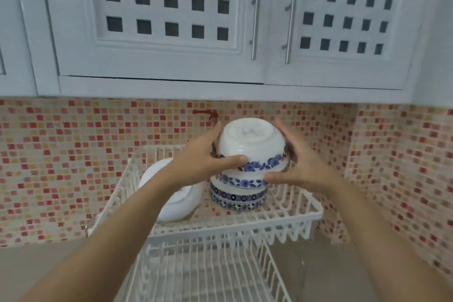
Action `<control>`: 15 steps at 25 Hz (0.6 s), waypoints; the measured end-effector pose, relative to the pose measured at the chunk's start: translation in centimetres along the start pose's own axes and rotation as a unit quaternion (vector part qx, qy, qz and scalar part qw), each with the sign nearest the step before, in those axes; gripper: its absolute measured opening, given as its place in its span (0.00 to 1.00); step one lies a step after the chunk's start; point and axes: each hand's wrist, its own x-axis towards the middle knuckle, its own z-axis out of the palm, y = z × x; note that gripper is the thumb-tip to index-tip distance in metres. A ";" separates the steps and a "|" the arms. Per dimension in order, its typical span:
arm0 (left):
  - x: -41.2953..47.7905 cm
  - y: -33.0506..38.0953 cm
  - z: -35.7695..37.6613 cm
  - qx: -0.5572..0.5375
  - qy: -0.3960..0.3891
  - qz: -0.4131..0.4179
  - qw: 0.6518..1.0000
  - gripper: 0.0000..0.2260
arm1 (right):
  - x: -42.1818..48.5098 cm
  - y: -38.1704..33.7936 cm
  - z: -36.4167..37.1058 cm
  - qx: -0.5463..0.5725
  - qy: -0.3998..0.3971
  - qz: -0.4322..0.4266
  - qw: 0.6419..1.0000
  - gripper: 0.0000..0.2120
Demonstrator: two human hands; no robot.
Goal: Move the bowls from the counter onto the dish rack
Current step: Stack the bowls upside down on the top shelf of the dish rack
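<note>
A stack of upside-down white bowls with blue flower bands (250, 149) stands on the upper tier of a white wire dish rack (289, 216). My left hand (203, 157) grips the top bowl's left side, thumb across its blue band. On the stack's right side, my right hand (301, 167) has its thumb on the second bowl's rim. A darker-patterned bowl (237, 200) sits at the stack's bottom. Left of the stack, a plain white bowl (176, 203) leans tilted in the rack, partly hidden by my left forearm.
The rack's lower tier (208, 274) extends toward me. White cabinets with bar handles (256, 16) hang low overhead. A red and orange mosaic backsplash (73, 154) runs behind and along the right wall. Grey counter (36, 265) lies to the rack's left.
</note>
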 end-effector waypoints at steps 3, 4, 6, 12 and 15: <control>0.6 -1.5 2.3 0.034 -0.023 -0.031 0.999 0.30 | 0.5 2.5 0.1 -0.055 -0.051 0.026 0.997 0.64; 0.7 -1.8 2.7 0.059 -0.021 -0.036 0.997 0.31 | 0.6 3.1 0.3 -0.083 -0.070 0.024 0.994 0.63; 1.0 -2.4 3.6 0.120 -0.018 -0.038 0.992 0.37 | 0.9 3.8 1.0 -0.106 -0.091 0.005 0.990 0.57; 1.1 -3.3 5.6 0.169 -0.026 -0.084 0.982 0.50 | 1.5 6.2 2.2 -0.183 -0.102 -0.005 0.978 0.65; 0.8 -3.5 6.3 0.165 -0.012 -0.088 0.982 0.51 | 1.5 6.2 2.6 -0.219 -0.102 -0.017 0.970 0.64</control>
